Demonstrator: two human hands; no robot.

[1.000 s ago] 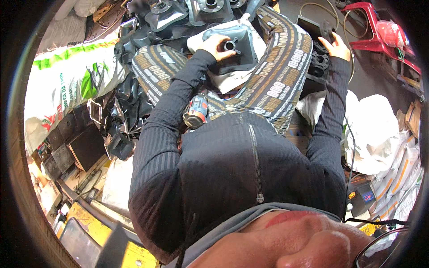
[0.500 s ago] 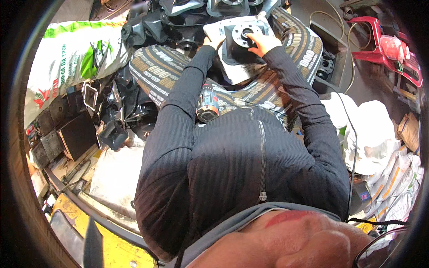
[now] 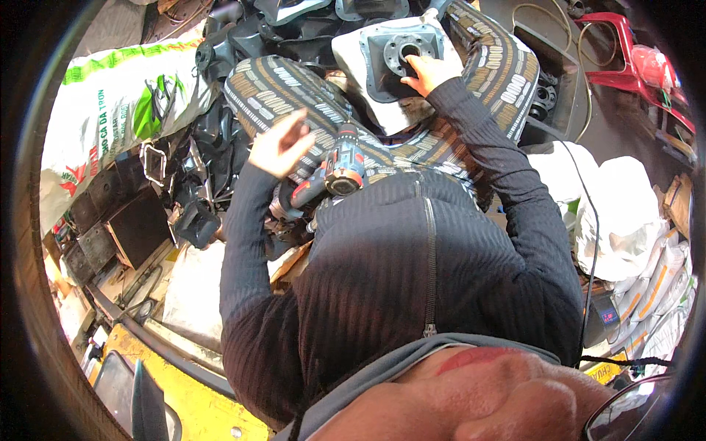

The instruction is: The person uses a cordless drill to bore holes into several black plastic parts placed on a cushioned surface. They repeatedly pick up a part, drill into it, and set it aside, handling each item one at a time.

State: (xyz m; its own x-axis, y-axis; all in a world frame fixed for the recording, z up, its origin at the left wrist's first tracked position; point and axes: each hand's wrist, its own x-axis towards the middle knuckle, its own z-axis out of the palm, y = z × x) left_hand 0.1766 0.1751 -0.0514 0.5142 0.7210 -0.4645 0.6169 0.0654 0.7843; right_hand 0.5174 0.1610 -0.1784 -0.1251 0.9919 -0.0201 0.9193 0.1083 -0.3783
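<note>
A dark grey part with a square base and a round flange with holes [image 3: 394, 53] rests on a white pad [image 3: 353, 45] on my lap. My right hand [image 3: 435, 73] grips the flange edge, its thumb at the central hole. In the air over my left thigh is my left hand [image 3: 282, 143], holding nothing, its fingers apart and slightly bent. Just right of it a cordless drill [image 3: 344, 170] lies in my lap, its red and grey handle toward the left.
Several similar dark parts [image 3: 301, 44] are heaped beyond my knees and down the left side. A white and green sack [image 3: 121, 103] lies at far left. At right are a red plastic stool [image 3: 618, 44], white bags [image 3: 614, 213] and a hanging black cable [image 3: 590, 242].
My left hand has let go of the white pad's left side and come back toward the drill. My right hand stays on the flange. The drill's handle now shows.
</note>
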